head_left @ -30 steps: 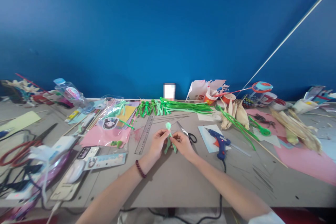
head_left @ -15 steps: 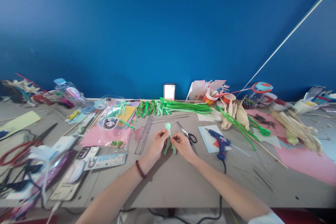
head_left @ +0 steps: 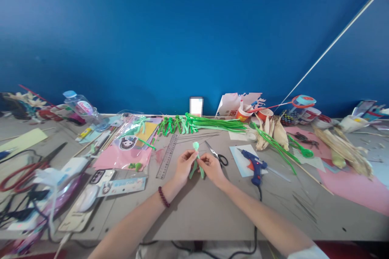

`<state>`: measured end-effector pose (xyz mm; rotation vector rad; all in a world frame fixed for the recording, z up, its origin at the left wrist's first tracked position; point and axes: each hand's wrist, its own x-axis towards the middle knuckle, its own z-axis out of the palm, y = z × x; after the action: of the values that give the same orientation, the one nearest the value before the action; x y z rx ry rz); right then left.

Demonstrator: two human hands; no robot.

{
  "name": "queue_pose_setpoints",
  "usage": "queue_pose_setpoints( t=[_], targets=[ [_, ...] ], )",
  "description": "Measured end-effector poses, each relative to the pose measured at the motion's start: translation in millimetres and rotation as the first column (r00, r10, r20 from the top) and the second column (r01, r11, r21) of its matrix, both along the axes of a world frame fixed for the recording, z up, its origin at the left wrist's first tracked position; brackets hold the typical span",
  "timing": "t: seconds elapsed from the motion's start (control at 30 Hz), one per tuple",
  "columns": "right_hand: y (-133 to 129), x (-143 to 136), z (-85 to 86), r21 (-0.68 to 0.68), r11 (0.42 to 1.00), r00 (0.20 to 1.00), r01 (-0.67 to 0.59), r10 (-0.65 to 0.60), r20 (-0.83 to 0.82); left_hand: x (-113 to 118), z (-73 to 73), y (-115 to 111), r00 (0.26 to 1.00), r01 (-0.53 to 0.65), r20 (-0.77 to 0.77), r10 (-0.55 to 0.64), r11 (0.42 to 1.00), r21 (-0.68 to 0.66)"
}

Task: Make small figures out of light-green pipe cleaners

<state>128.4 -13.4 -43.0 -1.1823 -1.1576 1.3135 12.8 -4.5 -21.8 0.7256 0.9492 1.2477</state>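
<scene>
Pale green and fuzzy, the small piece [head_left: 196, 145] we hold is caught between our two hands, over the middle of the bench [head_left: 194, 218], some way back from its front edge. Its round head shows just past our fingertips, on the side of the back edge, while two strips trail from under our fingers toward the front edge. Our left hand [head_left: 185, 165] pinches it between thumb and finger, close below the head; our right hand [head_left: 212, 167] grips it from the other side, a little lower, on the strip nearer that hand. Just beyond our right hand we have scissors [head_left: 219, 157], their blades angled toward the back edge. Well apart from our left hand, a ruler [head_left: 167, 157] slants from near the back edge toward the front. Along the back edge we see a row of twisted green pieces [head_left: 174, 125] and, touching it, a bundle of green stems [head_left: 219, 124]. Off toward the right edge, a blue glue gun [head_left: 257, 167] lies partly on a pale blue sheet [head_left: 237, 157], its cord passing under our right forearm.
</scene>
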Motion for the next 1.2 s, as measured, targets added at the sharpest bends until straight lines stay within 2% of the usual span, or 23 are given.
queue_pose_setpoints(
  t=[0.17, 0.4, 0.87, 1.2],
  targets=[
    [-1, 0, 1.6, 0.007, 1.0, 1.0, 0.008, -0.008, -0.015, 0, -4.1, 0, 1.0, 0.002, -0.019, -0.002, 1.0, -0.008],
    [-1, 0, -0.4, 0.009, 1.0, 1.0, 0.012, -0.012, 0.005, -2, 1.3, -1, 0.995, -0.027, -0.092, 0.029, 0.999, 0.016],
    [-3, -2, -4.8, 0.029, 1.0, 1.0, 0.003, -0.004, 0.024, -2, 4.5, -1, 0.997, -0.046, -0.065, 0.048, 0.998, 0.031],
    [-1, 2, 9.6, 0.04, 0.999, 0.999, 0.01, -0.008, -0.032, -1, -4.5, 1, 0.997, 0.07, -0.014, -0.07, 0.998, 0.0]
  ],
)
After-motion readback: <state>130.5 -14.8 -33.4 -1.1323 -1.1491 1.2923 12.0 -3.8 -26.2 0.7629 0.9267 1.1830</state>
